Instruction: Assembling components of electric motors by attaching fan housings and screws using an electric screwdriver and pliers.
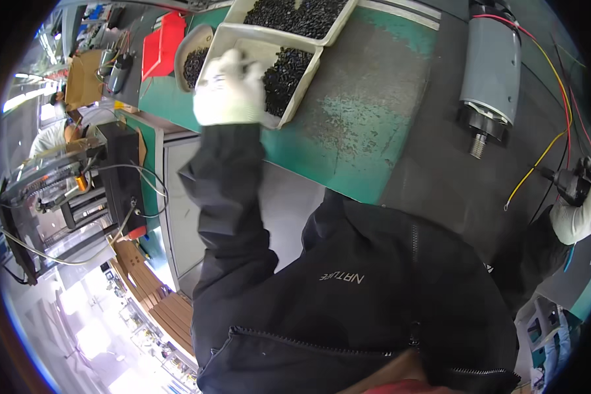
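My left hand (228, 92), in a white glove, is over the left part of a pale metal tray (297, 104) of small black screws (285, 79). Its fingers look bunched together, somewhat blurred, and whatever they hold is hidden. At the far right edge my right hand (574, 220), also gloved, is wrapped round a black power screwdriver (570, 184) that is partly cut off by the rim of the picture. Close to that tool's tip run loose yellow, red and black wires (537, 169). They come from a grey cylindrical motor (491, 65) with a threaded shaft.
A second tray (338, 29) of black pieces adjoins the first at the back. Left of them are a small scoop-shaped dish (185, 52) and a red bin (165, 44). Beneath lies a worn green mat (354, 144). Further left stands a machine with cables (121, 164), near another person (52, 139).
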The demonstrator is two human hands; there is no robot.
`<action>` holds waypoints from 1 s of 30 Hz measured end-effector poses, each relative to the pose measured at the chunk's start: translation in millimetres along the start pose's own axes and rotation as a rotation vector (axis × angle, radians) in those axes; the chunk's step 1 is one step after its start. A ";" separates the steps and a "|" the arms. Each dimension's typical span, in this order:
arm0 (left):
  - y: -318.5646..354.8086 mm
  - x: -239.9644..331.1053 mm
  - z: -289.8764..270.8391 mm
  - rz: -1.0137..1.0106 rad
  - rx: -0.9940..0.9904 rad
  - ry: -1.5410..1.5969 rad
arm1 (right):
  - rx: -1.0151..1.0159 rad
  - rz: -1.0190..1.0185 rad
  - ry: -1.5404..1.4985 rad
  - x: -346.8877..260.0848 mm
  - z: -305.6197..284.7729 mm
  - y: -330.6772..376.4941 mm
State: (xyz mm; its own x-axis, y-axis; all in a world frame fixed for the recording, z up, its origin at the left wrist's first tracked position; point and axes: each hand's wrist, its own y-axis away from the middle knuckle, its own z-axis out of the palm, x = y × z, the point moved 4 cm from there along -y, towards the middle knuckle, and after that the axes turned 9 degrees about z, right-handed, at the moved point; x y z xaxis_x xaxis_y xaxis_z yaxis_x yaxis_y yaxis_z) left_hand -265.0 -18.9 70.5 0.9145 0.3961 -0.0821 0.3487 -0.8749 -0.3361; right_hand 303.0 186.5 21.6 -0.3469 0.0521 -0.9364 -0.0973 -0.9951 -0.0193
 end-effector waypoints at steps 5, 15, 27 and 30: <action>-15.2 -57.0 43.7 -0.057 -0.388 -0.032 | -0.050 -0.149 0.137 1.3 43.1 24.3; 17.0 63.5 -23.6 -0.138 -0.260 1.314 | 0.024 -0.116 0.038 -18.5 89.1 57.7; 80.2 263.3 -6.0 -0.298 -0.965 2.835 | -0.618 0.038 -0.611 -61.3 180.7 88.4; 78.4 277.7 -13.8 -0.299 -1.107 2.843 | -0.582 -0.010 -0.588 -76.3 165.0 103.2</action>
State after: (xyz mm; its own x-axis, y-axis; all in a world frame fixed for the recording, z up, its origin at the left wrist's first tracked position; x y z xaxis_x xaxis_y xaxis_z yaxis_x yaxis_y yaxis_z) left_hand 19.1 18.7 34.3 -0.9096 0.2999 0.2877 -0.3110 -0.9504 0.0074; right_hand 165.5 93.8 148.8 -0.7955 -0.0641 -0.6026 0.3397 -0.8706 -0.3559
